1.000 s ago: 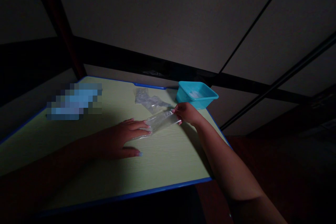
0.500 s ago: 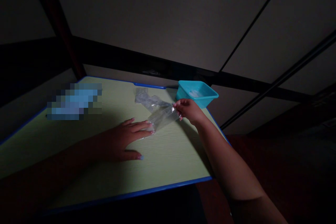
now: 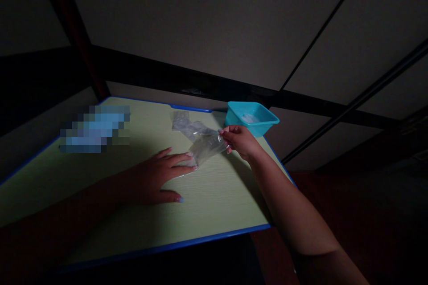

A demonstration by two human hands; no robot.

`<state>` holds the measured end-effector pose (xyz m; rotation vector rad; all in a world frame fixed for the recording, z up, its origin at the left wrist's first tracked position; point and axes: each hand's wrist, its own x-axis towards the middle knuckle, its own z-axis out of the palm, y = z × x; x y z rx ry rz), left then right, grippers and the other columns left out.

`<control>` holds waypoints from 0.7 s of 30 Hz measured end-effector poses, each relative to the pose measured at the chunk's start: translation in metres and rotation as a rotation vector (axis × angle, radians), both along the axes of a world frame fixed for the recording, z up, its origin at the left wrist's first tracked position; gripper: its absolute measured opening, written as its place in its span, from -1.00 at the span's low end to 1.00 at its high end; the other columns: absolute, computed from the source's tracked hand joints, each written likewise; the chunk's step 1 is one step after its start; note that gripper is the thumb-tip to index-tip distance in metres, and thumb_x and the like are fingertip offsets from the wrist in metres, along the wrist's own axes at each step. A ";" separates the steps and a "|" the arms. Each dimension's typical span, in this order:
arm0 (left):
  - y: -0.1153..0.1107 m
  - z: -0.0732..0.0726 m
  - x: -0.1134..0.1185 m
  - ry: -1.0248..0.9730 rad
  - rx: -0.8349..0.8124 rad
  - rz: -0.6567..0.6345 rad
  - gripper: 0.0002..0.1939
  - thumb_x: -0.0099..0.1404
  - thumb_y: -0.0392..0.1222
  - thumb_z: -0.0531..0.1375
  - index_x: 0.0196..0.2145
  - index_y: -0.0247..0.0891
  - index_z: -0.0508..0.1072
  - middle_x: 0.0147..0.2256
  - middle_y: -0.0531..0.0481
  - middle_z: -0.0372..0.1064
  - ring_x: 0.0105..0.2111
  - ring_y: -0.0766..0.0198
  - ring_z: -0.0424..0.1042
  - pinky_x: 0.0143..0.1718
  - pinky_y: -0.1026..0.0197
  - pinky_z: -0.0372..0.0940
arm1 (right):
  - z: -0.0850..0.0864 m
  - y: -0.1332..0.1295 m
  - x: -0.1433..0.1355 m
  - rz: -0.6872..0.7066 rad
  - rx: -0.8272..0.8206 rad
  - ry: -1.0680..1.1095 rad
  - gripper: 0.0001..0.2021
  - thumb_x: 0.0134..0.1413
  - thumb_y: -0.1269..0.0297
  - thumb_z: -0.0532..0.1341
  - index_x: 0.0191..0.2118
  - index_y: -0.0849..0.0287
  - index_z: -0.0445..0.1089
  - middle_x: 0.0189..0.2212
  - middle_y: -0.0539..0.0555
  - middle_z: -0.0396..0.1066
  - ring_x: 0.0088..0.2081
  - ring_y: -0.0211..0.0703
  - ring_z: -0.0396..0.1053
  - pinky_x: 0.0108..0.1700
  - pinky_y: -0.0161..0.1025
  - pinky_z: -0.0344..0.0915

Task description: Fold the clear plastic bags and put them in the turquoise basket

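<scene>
A clear plastic bag (image 3: 207, 149) stretches across the table between my hands. My left hand (image 3: 160, 176) lies flat and open, fingers spread, with its fingertips on the bag's near left end. The fingers of my right hand (image 3: 240, 141) are closed in a pinch on the bag's right end, slightly above the tabletop. More crumpled clear plastic (image 3: 185, 124) lies just behind; whether it is a separate piece I cannot tell.
A turquoise plastic basin (image 3: 244, 116) with something whitish inside stands at the table's back right corner. On the left lies a blurred-out bluish object (image 3: 93, 131). The pale table (image 3: 140, 227) has a blue edge, and dark panels rise behind it.
The bag between my hands looks slightly slacker and more creased. Both hands keep nearly the same place; the right has shifted only a little.
</scene>
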<state>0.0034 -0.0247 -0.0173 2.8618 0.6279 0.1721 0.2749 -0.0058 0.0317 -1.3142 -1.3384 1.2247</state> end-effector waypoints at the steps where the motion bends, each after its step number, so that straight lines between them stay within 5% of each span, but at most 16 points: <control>1: 0.000 0.000 0.000 0.006 0.005 0.002 -0.25 0.26 0.32 0.05 0.29 -0.09 0.11 0.31 -0.22 -0.02 0.27 -0.10 0.05 0.25 -0.24 -0.14 | -0.001 0.000 -0.001 -0.001 -0.001 0.011 -0.69 -0.15 0.16 0.36 -0.59 0.19 0.25 -0.76 -0.13 0.24 -0.76 -0.41 0.15 -0.74 -0.45 0.16; 11: 0.001 -0.005 -0.001 -0.033 0.020 -0.003 -0.27 0.26 0.31 0.06 0.28 -0.05 0.12 0.30 -0.18 0.02 0.26 -0.09 0.07 0.26 -0.26 -0.17 | -0.007 -0.003 -0.010 0.008 -0.066 0.132 -0.70 -0.16 0.14 0.37 -0.54 0.19 0.26 -0.71 -0.14 0.25 -0.72 -0.42 0.14 -0.70 -0.44 0.13; 21: 0.002 -0.003 0.000 -0.038 0.018 -0.012 -0.26 0.26 0.31 0.06 0.29 -0.05 0.11 0.30 -0.17 0.03 0.25 -0.11 0.09 0.25 -0.28 -0.16 | -0.011 -0.012 -0.028 0.045 -0.130 0.297 -0.73 -0.08 0.10 0.33 -0.45 0.19 0.31 -0.53 -0.04 0.39 -0.50 -0.31 0.32 -0.46 -0.36 0.32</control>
